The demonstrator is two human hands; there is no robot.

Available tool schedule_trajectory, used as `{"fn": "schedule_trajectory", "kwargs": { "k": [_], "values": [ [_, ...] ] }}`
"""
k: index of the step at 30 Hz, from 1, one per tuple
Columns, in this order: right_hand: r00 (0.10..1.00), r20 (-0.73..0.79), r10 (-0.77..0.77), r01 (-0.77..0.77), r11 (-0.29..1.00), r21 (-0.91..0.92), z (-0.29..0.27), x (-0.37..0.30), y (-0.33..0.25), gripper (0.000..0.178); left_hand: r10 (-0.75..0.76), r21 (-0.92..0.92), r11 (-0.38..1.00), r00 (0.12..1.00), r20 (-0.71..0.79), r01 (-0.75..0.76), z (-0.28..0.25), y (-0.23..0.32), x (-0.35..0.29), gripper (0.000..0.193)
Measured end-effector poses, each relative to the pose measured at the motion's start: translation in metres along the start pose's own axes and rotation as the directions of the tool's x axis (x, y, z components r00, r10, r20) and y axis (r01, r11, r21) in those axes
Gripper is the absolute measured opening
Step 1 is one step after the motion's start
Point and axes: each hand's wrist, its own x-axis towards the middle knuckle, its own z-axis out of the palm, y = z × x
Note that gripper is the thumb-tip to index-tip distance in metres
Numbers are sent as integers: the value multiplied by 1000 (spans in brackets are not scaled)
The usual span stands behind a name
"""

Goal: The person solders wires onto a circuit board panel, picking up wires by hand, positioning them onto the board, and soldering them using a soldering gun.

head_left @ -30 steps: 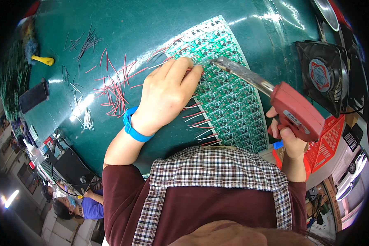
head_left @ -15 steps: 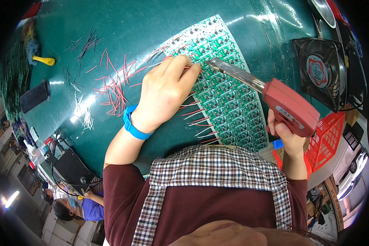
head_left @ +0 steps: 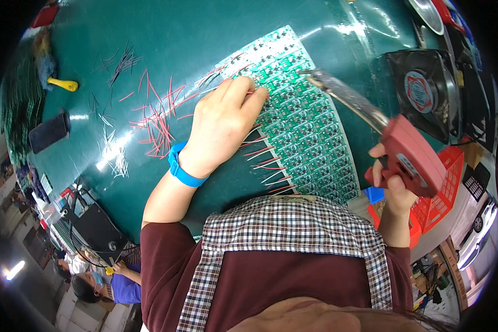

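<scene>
One green circuit-board panel (head_left: 310, 138) lies aslant on the tabletop (head_left: 177, 39), from the upper middle to the right of centre of the frame. Near the centre, the left hand (head_left: 221, 122) has its thumb and fingers drawn together at the panel's left edge; it seems to pinch a red wire (head_left: 251, 92), though the fingers hide most of this grip. At the right of the frame, the right hand (head_left: 395, 191) is closed around the handle of a red soldering gun (head_left: 406, 138). Its tip is over the panel, apart from the left fingers; whether it touches, I cannot tell. I judge that the step in hand is joining wires, because several short wires (head_left: 268, 166), apparently attached, stick out lower along the same edge. The next move seems to call for a steady wire and a precise tip. As for writing, the gun carries a pale label (head_left: 412, 166), and the black fan (head_left: 438, 88), upper right, has a round emblem (head_left: 419, 93) with red lines; I cannot read letters on either with certainty.
</scene>
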Motion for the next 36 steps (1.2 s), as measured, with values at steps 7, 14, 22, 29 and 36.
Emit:
{"fn": "schedule_trajectory", "kwargs": {
  "k": [7, 14, 22, 29, 36],
  "values": [
    [709, -437, -554, 411, 828, -382, -41, -43, -10, 60, -67, -44, 997, 996, 62, 70, 3, 3, 6, 28],
    [506, -675, -536, -116, 734, -669, -72, -36, -8, 18, -3, 26, 1000, 1000, 6, 3, 8, -11, 11, 27],
    [462, -597, -656, 477, 751, -456, -35, -29, -23, 27, 41, 1, 999, 988, -150, -42, 13, -12, 23, 22],
    [971, -133, -196, 164, 961, -224, -3, 3, -2, 53, 32, -14, 999, 996, -78, -33, 8, -7, -3, 26],
    [983, 67, 171, -164, 981, -106, 8, 31, -1, 38, 5, -65, 998, 998, -60, -9, 9, -6, -3, 25]
  ]
}}
